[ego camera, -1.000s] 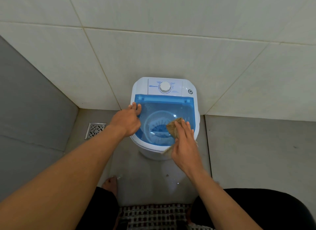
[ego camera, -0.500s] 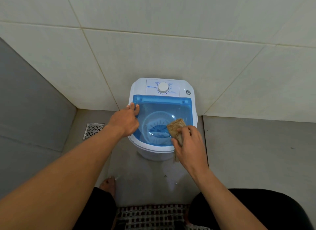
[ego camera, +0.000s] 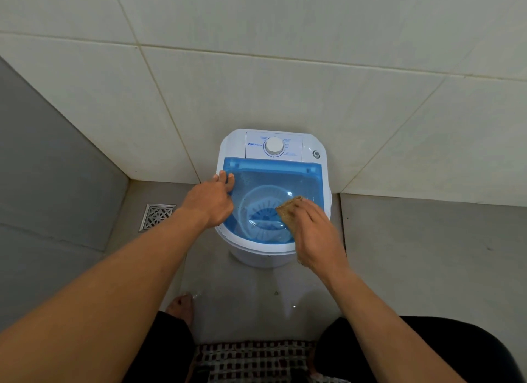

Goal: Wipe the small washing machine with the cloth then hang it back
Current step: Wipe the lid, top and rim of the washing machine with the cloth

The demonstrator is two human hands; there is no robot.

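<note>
the small washing machine (ego camera: 233, 143) stands on the grey floor (ego camera: 427, 254) against the far tiled wall (ego camera: 256, 83), near the left corner. its blue see-through lid (ego camera: 271, 180) is closed, and a white dial (ego camera: 274, 146) sits on the control panel along the far edge.

the left hand (ego camera: 209, 200) rests on the lid's left edge, with the fingers laid forward and fairly straight and the tips touching the far left part of the lid. it grasps nothing; the thumb is hidden.

the right hand (ego camera: 319, 234) lies over the right near part of the lid and holds the brown cloth (ego camera: 288, 210) down on it, fingers bent over the bunched fabric. the cloth's far end sticks out past the fingertips toward the lid's middle, and a little of it shows under the heel of the hand by the near rim.

a metal floor drain (ego camera: 158, 216) sits to the left of the machine. a bare foot (ego camera: 179, 305) stands on the floor nearer the person, beside a checked mat (ego camera: 253, 360) at the near edge.
</note>
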